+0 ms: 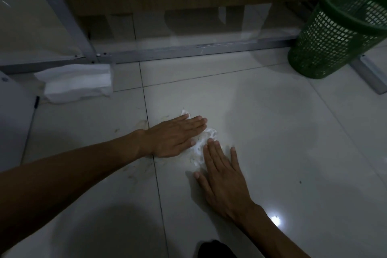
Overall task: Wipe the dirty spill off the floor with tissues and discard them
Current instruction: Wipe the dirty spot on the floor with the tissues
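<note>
A crumpled white tissue [201, 146] lies on the pale tiled floor, stained brownish in places. My left hand [176, 138] rests flat on its upper left part, fingers straight and together. My right hand [219, 170] lies flat on its lower right edge, fingers spread, palm down. Neither hand grips the tissue; both press on it. Faint brown smears of the spill [143, 124] remain left of the left wrist and along the tile joint below the forearm.
A white pack of tissues [77, 82] lies at the left by a metal frame [167, 52]. A green mesh bin [335, 33] stands at the upper right, next to a metal table foot [370, 75]. A dark object [215, 250] shows at the bottom edge.
</note>
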The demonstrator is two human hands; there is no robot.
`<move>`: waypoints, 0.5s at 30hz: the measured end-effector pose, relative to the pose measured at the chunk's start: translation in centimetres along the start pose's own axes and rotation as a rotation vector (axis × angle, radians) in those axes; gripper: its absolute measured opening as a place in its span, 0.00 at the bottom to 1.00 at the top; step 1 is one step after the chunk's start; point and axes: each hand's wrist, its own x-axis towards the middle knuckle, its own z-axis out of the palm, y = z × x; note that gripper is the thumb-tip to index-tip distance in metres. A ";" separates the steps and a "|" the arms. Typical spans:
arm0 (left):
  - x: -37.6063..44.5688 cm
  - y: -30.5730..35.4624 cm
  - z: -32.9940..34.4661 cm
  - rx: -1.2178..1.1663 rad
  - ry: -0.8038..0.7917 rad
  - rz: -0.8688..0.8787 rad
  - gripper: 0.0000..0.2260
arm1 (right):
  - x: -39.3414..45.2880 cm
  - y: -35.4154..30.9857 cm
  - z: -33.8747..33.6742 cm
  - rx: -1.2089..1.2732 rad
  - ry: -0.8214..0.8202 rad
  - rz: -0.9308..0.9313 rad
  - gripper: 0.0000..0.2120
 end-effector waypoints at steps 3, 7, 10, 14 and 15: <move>-0.7 0.7 0.5 -0.010 0.019 0.026 0.26 | -0.1 0.0 0.0 0.005 0.009 -0.002 0.37; -1.4 1.3 1.1 0.029 0.018 0.036 0.26 | -0.1 0.0 -0.2 0.018 0.028 -0.022 0.36; -1.9 2.0 1.4 0.035 0.033 0.053 0.26 | -0.2 0.0 -0.1 0.007 0.005 -0.037 0.37; -2.4 2.2 1.5 -0.020 0.029 0.027 0.26 | -0.3 0.2 0.0 0.016 0.006 -0.058 0.38; -2.6 2.0 1.4 -0.051 0.054 0.010 0.25 | -0.3 0.5 0.0 0.018 0.009 -0.065 0.38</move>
